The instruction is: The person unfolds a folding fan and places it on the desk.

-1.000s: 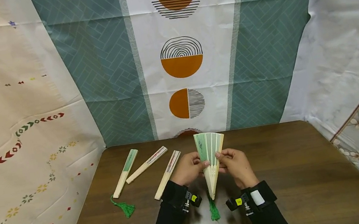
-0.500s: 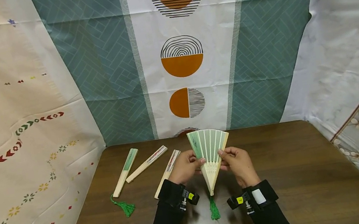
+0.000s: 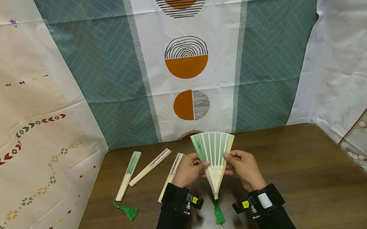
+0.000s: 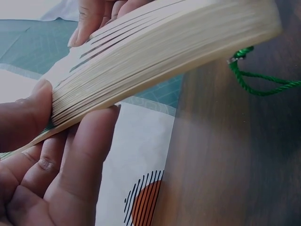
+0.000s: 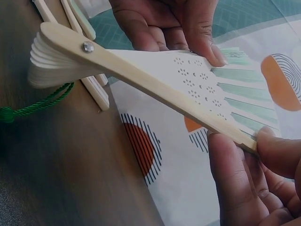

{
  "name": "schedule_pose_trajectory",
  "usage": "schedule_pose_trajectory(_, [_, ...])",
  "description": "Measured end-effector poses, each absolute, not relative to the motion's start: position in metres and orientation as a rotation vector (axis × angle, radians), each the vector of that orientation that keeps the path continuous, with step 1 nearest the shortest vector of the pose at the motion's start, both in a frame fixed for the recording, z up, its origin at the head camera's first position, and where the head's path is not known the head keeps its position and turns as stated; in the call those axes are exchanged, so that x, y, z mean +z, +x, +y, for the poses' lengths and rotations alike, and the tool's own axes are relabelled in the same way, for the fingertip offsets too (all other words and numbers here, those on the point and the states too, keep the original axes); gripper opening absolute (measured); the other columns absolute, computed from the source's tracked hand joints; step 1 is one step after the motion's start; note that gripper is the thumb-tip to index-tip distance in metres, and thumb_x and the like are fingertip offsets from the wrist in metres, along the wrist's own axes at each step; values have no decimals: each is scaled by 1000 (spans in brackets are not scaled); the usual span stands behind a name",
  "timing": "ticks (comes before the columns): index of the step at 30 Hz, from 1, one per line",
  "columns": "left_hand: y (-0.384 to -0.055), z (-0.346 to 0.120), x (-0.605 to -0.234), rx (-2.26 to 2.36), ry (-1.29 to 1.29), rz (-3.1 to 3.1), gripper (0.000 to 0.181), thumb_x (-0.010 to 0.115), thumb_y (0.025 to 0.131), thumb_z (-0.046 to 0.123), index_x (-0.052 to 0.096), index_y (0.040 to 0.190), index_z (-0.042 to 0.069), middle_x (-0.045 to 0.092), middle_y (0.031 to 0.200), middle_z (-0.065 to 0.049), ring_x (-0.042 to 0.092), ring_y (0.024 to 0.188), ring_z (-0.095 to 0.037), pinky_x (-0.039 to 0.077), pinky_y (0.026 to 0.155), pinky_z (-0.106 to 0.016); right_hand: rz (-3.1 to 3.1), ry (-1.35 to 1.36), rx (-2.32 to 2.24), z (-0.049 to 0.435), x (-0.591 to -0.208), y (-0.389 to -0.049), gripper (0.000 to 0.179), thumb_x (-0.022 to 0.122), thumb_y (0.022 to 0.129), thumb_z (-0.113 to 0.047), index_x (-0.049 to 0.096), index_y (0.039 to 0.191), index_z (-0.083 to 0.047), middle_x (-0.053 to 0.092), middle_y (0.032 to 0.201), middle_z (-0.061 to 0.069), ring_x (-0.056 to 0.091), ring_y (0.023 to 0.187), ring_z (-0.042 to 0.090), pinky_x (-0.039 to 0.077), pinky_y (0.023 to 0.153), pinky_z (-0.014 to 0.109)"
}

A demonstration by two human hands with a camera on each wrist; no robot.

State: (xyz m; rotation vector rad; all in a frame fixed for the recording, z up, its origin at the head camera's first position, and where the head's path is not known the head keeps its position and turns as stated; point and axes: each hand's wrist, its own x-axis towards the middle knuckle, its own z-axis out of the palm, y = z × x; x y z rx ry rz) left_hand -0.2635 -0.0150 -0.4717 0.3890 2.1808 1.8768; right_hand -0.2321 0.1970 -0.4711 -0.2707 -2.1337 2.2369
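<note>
Between both hands a pale green folding fan (image 3: pixel 212 149) stands partly spread, its pivot end pointing toward the person. The left hand (image 3: pixel 188 170) pinches the fan's left edge between thumb and fingers. On the opposite side, the right hand (image 3: pixel 245 168) pinches the right outer rib. A green tassel (image 3: pixel 219 213) hangs from the pivot end. Pierced flower patterns mark the fan's ribs (image 5: pixel 193 80) in the right wrist view. Seen edge-on in the left wrist view, the stacked ribs (image 4: pixel 141 70) lie close together near the pivot.
Several folded fans lie on the wooden table (image 3: pixel 301 176) to the left: a green-topped fan (image 3: pixel 128 176) with a green tassel (image 3: pixel 128 212), a pale fan (image 3: pixel 150 167), and another pale fan (image 3: pixel 171 177) partly behind the left hand. A patterned cloth (image 3: pixel 187 67) hangs behind the table.
The fan has spread wider than one second ago, as the hands moved slightly apart. Over the last half second it has hardly changed.
</note>
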Motion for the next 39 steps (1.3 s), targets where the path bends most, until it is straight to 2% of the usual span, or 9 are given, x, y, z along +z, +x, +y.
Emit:
schedule_pose_trajectory(8, [-262,-20,-470,1940,338,2163,27,69,112,1,70,134,-13,79,116,-32,85,101,-35,75,83,-48,-2087,-287,2226,200,-472,-232,28,67,116,-8,67,127,17,77,90,2,76,77,9,71,68,24])
schedule_pose_trajectory(19, [-263,-22,-469,1980,370,2149,27,69,112,1,68,134,-15,78,118,-37,85,102,-35,75,81,-48,-2066,-298,2198,199,-470,-232,27,64,116,-6,67,128,18,76,87,0,76,74,7,70,68,24])
schedule_pose_trajectory(22, [-262,-22,-469,1992,348,2140,26,69,112,0,68,133,-14,79,118,-36,85,99,-30,75,81,-46,-2057,-308,2199,198,-470,-232,27,65,116,-6,67,127,18,76,87,1,76,75,8,70,68,24])
schedule_pose_trajectory(28, [-262,-22,-469,2022,300,2136,25,71,111,0,70,133,-12,81,116,-32,83,93,-21,75,80,-45,-2029,-318,2201,198,-470,-231,30,69,115,-10,67,127,17,76,88,1,75,76,9,71,69,26])
schedule_pose_trajectory(35, [-264,-24,-471,2096,244,2084,25,69,110,-4,70,134,-12,81,114,-28,83,97,-22,75,78,-45,-1984,-354,2187,201,-472,-232,28,69,115,-9,69,127,16,81,91,1,79,78,12,72,69,28])
schedule_pose_trajectory(39, [-267,-25,-472,2105,229,2070,24,70,110,-3,71,132,-11,82,108,-21,81,93,-18,75,77,-44,-1983,-357,2191,201,-471,-233,28,69,115,-10,69,127,15,82,92,2,80,78,12,72,69,28])
